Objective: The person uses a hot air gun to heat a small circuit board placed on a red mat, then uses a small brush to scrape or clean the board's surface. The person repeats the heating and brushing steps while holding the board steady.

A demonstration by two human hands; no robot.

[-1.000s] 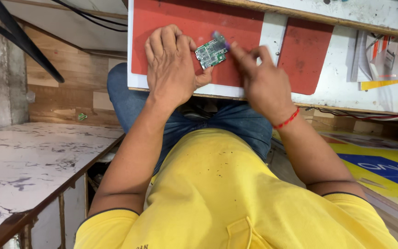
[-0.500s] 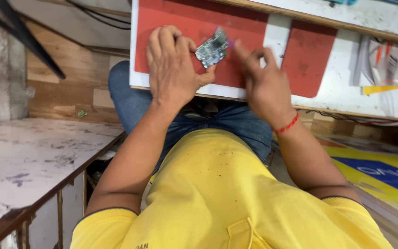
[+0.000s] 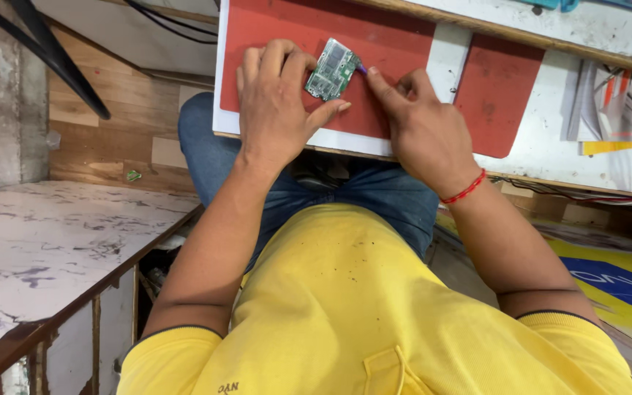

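while left hand [image 3: 276, 110] grips circuit board [image 3: 333, 70] | right hand [image 3: 418, 124] touching its edge

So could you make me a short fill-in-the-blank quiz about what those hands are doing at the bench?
1. The left hand holds a small ____ circuit board.
2. The board is above a ____ rubber mat.
3. The right hand wears a red thread on its ____.

Missing words: green; red; wrist
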